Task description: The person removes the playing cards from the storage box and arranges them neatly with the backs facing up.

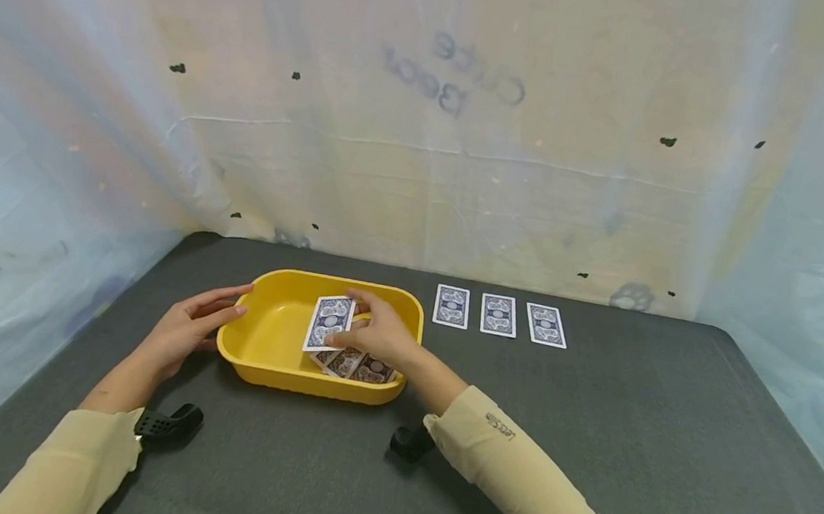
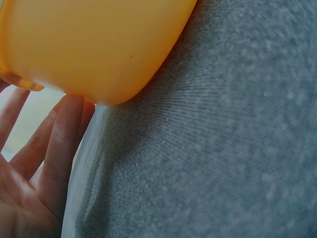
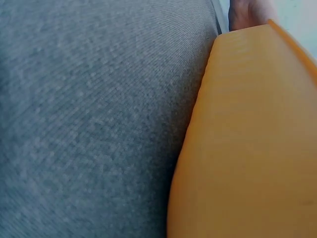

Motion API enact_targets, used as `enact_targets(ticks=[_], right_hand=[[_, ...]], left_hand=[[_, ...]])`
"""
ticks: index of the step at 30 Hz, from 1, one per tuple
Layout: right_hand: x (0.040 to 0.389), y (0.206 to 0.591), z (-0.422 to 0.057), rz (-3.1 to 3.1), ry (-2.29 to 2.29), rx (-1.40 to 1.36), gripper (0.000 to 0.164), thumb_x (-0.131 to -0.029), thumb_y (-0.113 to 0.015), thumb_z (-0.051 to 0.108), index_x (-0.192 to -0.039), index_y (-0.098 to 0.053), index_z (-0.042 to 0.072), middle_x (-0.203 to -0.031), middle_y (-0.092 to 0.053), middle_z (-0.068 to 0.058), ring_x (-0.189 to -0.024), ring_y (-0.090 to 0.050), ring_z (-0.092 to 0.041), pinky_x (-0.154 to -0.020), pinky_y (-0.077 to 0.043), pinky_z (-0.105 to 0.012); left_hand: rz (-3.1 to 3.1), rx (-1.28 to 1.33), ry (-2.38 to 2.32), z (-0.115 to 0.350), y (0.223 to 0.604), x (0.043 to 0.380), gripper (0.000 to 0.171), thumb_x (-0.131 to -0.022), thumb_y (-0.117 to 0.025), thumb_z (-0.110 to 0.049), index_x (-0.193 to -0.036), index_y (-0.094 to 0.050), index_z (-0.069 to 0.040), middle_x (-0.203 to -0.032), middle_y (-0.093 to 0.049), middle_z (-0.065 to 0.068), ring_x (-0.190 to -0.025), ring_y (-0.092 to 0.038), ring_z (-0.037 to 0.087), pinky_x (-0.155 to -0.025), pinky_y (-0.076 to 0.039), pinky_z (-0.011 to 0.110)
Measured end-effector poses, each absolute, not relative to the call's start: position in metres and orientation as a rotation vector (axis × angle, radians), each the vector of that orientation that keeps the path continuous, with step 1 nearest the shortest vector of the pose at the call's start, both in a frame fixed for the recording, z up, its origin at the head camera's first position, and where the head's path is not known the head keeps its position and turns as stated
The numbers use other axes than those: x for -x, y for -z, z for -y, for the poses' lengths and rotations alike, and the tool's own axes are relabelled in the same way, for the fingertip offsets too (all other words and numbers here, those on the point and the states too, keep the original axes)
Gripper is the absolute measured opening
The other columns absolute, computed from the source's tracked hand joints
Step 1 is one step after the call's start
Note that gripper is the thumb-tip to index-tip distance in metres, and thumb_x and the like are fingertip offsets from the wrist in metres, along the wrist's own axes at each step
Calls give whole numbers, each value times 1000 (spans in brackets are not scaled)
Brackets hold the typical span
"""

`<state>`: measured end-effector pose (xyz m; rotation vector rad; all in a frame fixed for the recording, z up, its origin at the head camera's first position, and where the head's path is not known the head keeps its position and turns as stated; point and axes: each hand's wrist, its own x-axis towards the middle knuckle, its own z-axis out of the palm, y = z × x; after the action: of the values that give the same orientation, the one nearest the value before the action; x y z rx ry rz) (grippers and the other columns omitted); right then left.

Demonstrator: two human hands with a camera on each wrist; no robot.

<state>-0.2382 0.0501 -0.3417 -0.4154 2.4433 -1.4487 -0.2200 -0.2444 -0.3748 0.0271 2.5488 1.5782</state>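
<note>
Head view: the step in hand looks like single-card handling at the yellow tray [image 1: 269, 326]. 1 card [image 1: 330, 320] is pinched between thumb and fingers of the right hand [image 1: 378, 329], above the tray's interior, over its right half. Left hand [image 1: 181, 329] is set against the tray's left end, apparently as a steady. Next move probably calls for the pinch to be kept flat and light, with the rim and the loose cards [image 1: 373, 370] cleared. Pinched card: patterned back up, dark blue on white, white border, slightly tilted, no bend visible. Loose cards are overlapped in the tray's near right corner, similar backs, darker in shadow. 3 cards in a row [image 1: 499, 315] are laid back up on the grey table [image 1: 629, 414], right of the tray. Left wrist view: left fingers [image 2: 62, 134] are spread, fairly straight, 1 tip touched to the tray wall. No card is shown. Right wrist view: only tray wall, table and part of a hand at the far end, apparently the left, are shown; right finger state can't be told from here.
</note>
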Motion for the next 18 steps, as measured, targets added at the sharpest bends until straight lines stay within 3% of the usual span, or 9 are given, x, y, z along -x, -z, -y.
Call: enact_targets(ticks=[5, 10, 18], right_hand=[[237, 340, -51, -2368, 1556, 407, 78, -77, -81, 13, -145, -42, 12, -114, -58, -11, -92, -61, -18, -79, -54, -29], [236, 338, -54, -2288, 1645, 429, 77, -79, -79, 11, -146, -41, 15, -121, -55, -13, -92, -60, -18, -79, -54, -29], [233, 334, -63, -2180, 1775, 481, 79, -82, -75, 5, -148, -36, 21, -129, -49, -11, -97, -63, -17, -86, -54, -30]], left_hand=[[-2556, -21, -1572, 244, 375, 220, 69, -91, -54, -57, -149, -37, -24, -147, -41, 18, -103, -56, 7, -89, -53, 43], [-2555, -4, -1576, 243, 375, 220, 70, -90, -55, -57, -149, -37, -24, -147, -41, 18, -109, -56, 15, -88, -53, 43], [-2549, -2, -1579, 243, 375, 219, 71, -90, -55, -58, -149, -37, -24, -148, -41, 17, -107, -56, 10, -87, -54, 40]])
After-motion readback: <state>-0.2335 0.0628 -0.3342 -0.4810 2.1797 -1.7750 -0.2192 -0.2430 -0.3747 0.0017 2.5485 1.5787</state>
